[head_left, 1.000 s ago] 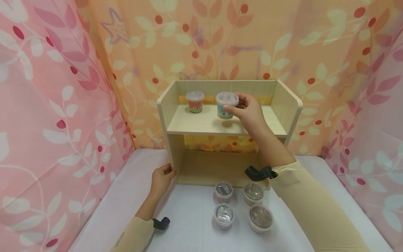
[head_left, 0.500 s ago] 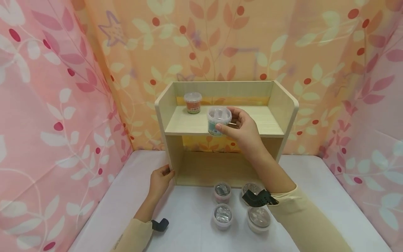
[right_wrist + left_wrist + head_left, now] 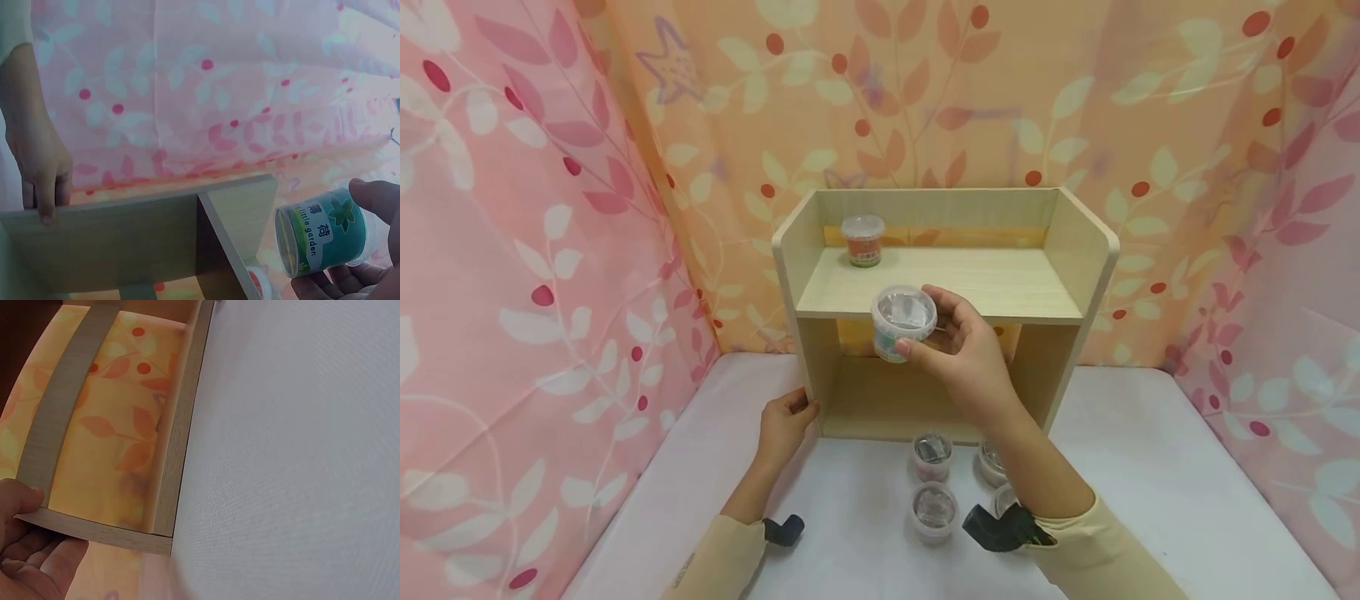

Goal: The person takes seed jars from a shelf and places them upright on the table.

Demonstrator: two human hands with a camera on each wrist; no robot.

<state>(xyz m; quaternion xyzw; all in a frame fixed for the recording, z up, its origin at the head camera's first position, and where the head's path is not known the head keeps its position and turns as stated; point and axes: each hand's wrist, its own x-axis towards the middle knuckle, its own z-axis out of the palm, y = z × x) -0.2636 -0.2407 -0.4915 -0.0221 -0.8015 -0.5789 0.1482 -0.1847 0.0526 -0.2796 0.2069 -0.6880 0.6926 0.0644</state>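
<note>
My right hand (image 3: pixel 966 358) grips a clear-lidded plastic tub (image 3: pixel 892 337) with a teal label, in front of the shelf's upper board. In the right wrist view, this tub (image 3: pixel 322 232) shows a green leaf and the words "little garden", with thumb on one side and fingers on the other. My left hand (image 3: pixel 785 425) pinches the front edge of the left side panel of the wooden shelf (image 3: pixel 947 287); the left wrist view shows thumb and fingers on either side of that panel (image 3: pixel 103 529). A red-labelled tub (image 3: pixel 864 243) stands upright on the upper board, at the left.
Several lidded tubs stand on the white-covered table in front of the shelf, among them one tub (image 3: pixel 932 456) behind another tub (image 3: pixel 934 511). Two more at the right are partly hidden by my right arm. Patterned curtains (image 3: pixel 940 92) surround the table.
My right hand has brought the teal-labelled tub down and toward me, slightly left, from above the upper board to in front of it. The left hand stays on the side panel.
</note>
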